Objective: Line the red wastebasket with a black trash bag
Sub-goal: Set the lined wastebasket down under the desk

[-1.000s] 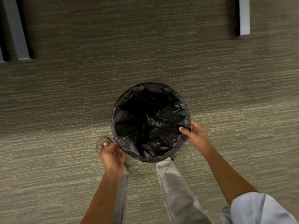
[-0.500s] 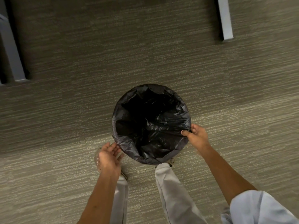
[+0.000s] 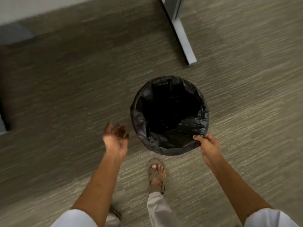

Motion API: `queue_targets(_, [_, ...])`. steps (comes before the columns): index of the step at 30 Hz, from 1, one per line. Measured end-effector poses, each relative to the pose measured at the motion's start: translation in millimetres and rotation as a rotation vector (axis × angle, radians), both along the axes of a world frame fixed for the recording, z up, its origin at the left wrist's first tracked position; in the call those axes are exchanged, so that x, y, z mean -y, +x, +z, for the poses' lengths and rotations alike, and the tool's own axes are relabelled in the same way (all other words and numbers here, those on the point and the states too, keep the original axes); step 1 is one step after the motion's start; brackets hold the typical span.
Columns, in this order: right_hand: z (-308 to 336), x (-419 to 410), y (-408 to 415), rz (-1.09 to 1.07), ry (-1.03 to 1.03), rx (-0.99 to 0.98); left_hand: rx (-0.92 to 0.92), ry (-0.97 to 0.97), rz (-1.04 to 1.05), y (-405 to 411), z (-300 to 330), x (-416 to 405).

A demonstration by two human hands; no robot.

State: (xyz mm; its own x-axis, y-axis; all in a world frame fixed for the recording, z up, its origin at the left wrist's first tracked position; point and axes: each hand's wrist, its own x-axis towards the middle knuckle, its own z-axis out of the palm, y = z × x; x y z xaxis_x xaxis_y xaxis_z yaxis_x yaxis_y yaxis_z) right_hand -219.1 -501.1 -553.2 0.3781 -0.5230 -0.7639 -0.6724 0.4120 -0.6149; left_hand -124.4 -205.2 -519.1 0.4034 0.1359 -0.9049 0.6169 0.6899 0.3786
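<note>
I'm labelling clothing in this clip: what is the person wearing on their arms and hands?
Both forearms are bare. Pale, light-coloured sleeves are pushed up near the elbows, on the left arm and the right arm. The left hand and right hand have no gloves; no rings, watch or bracelets are visible.

Black trash bag (image 3: 172, 143) is looking like thin plastic film, crinkled, slightly glossy where light is catching folds. Carpet (image 3: 68, 89) is showing matt, rough, short-pile weave with streaky grey-green fibres. Desk leg (image 3: 183, 38) is appearing smooth, painted metal, pale grey, satin. Sandal (image 3: 156, 176) is looking matt, suede-like tan. Trouser leg (image 3: 159, 210) is reading as light woven cloth, matt.
</note>
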Motion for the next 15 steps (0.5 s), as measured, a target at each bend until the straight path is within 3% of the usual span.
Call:
queue_targets(6, [-13,35,64,-0.296,0.044,-0.001,-0.016,0.031,-0.181,39,8,39])
queue_targets(15, [-41,50,150,-0.561,0.171,0.045,-0.024,0.169,-0.317,45,-8,34])
